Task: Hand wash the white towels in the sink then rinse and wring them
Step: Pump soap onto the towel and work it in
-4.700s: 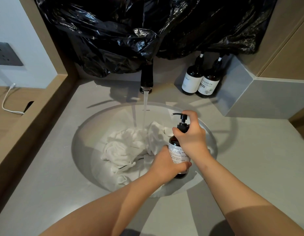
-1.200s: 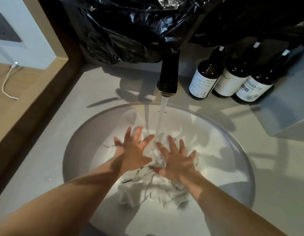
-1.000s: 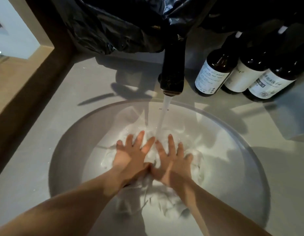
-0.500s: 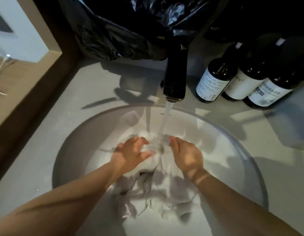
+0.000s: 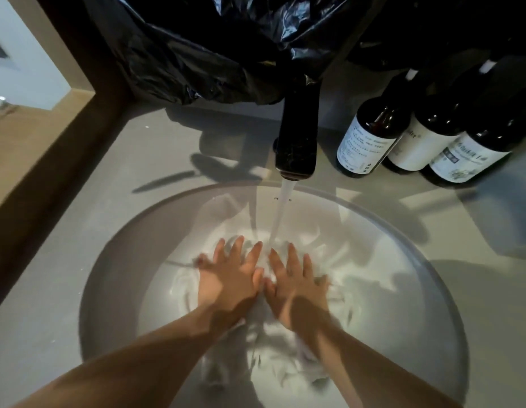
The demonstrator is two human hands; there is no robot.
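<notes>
The left hand [image 5: 226, 282] and the right hand [image 5: 297, 285] lie flat with fingers spread wide, pressing down side by side on the white towels [image 5: 273, 360] and gripping nothing. The towels sit bunched up in the middle of the round sink [image 5: 432, 313], low in the frame, and water [image 5: 280, 219] runs down from the black tap [image 5: 298, 136] onto them right between the fingertips. Three dark bottles [image 5: 370, 139] stand on the grey counter [image 5: 79, 231] at the upper right, and a black plastic bag [image 5: 214, 48] hangs across the top.
</notes>
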